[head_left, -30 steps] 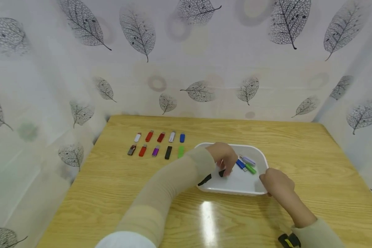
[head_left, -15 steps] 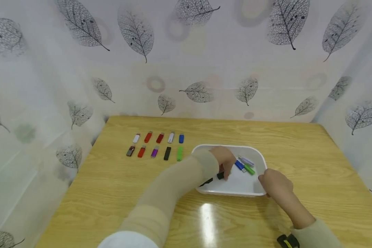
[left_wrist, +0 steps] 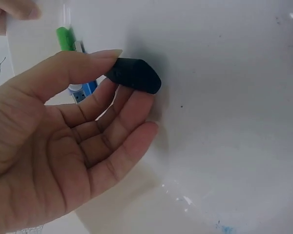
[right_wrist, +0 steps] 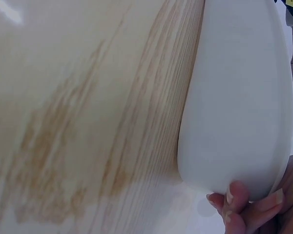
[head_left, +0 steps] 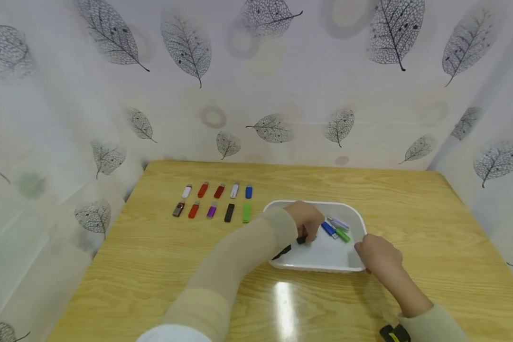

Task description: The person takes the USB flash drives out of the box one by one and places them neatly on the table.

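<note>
My left hand [head_left: 304,221] is inside the white plastic tray [head_left: 316,267], pinching a black USB stick [left_wrist: 136,74] between thumb and fingertips. In the left wrist view the stick is seen close over the tray's bottom, its near end covered by the thumb. My right hand [head_left: 379,254] grips the tray's right rim, fingers curled under the edge in the right wrist view. At the tray's right side lie a blue USB stick [head_left: 328,229], a green one [head_left: 342,234] and a pale purple one [head_left: 338,223].
Left of the tray, several USB sticks form two rows on the wooden table [head_left: 153,266], among them a green one [head_left: 247,213], a black one [head_left: 229,213] and a blue one [head_left: 249,192]. A leaf-print curtain [head_left: 282,85] hangs behind the table.
The left hand and the black USB stick have shifted slightly left within the tray. The right hand keeps its grip on the rim. The whole view has drifted a little.
</note>
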Motion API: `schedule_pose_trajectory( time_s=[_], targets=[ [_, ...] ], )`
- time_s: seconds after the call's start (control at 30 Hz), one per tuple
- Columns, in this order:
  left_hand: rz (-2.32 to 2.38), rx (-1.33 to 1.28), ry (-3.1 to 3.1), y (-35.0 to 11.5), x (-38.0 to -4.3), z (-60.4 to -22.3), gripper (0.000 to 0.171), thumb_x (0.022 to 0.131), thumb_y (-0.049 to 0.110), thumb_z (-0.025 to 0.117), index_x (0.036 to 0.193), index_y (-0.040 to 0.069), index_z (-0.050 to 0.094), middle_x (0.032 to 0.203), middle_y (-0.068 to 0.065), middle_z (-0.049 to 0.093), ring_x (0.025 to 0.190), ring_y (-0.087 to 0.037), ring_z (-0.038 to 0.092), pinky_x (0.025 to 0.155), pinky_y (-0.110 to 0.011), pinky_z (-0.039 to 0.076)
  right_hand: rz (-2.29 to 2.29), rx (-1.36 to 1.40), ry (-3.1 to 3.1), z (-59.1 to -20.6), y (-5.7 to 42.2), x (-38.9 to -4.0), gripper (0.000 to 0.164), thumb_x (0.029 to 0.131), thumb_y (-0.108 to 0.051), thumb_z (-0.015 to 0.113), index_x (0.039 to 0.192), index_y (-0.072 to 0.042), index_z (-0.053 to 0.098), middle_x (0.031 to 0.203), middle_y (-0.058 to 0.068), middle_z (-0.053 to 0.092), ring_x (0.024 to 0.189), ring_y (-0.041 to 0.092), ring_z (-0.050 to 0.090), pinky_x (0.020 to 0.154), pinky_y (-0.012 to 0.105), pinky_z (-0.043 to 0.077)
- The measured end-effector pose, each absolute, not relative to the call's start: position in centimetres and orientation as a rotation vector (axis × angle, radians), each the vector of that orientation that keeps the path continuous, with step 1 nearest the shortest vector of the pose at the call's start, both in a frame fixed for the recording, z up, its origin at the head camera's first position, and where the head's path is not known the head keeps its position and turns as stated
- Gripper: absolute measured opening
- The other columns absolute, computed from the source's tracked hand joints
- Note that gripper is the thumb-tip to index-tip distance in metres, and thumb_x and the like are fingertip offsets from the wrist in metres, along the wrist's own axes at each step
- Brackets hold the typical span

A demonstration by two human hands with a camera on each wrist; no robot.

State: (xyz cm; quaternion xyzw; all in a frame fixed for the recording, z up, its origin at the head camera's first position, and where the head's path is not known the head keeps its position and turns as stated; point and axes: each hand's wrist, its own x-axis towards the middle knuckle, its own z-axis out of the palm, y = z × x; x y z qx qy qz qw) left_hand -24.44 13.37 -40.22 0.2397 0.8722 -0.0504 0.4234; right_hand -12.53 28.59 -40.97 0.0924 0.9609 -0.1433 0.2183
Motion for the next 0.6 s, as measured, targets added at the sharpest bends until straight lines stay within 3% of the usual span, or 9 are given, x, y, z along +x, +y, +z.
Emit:
schedule_pose_trajectory(
  time_s=[0.23, 0.43, 0.6],
  targets=[
    [-0.094, 0.823, 2.115, 12.5, -24.7, -38.9, 0.010, 0.081, 0.013, 0.070, 0.082, 0.012, 0.060, 0.075, 0.001, 0.063, 0.067, -0.009, 0.057, 0.062, -0.020, 0.049, -0.397, 0.240, 2.678, -41.0, 28.6, -12.3, 0.032, 0.093, -0.015, 0.042, 0.072, 0.002, 0.059, 0.049, 0.005, 0.055, 0.045, 0.018, 0.050, 0.044, 0.029, 0.038],
    [0.043, 0.889, 2.103, 10.4, -24.4, -37.4, 0.018, 0.083, 0.010, 0.063, 0.067, 0.010, 0.055, 0.066, 0.001, 0.057, 0.058, -0.006, 0.053, 0.056, -0.017, 0.047, -0.406, 0.231, 2.670, -41.1, 28.4, -12.4, 0.033, 0.093, -0.016, 0.041, 0.074, 0.003, 0.060, 0.050, 0.005, 0.055, 0.045, 0.018, 0.051, 0.044, 0.029, 0.038],
    [0.120, 0.836, 2.140, 9.2, -24.4, -36.0, 0.016, 0.086, 0.013, 0.062, 0.072, 0.009, 0.056, 0.069, 0.000, 0.058, 0.057, -0.009, 0.056, 0.053, -0.018, 0.047, -0.403, 0.229, 2.666, -41.0, 28.7, -12.3, 0.034, 0.094, -0.016, 0.040, 0.077, 0.005, 0.060, 0.052, 0.005, 0.056, 0.047, 0.019, 0.052, 0.046, 0.030, 0.039]
  ],
)
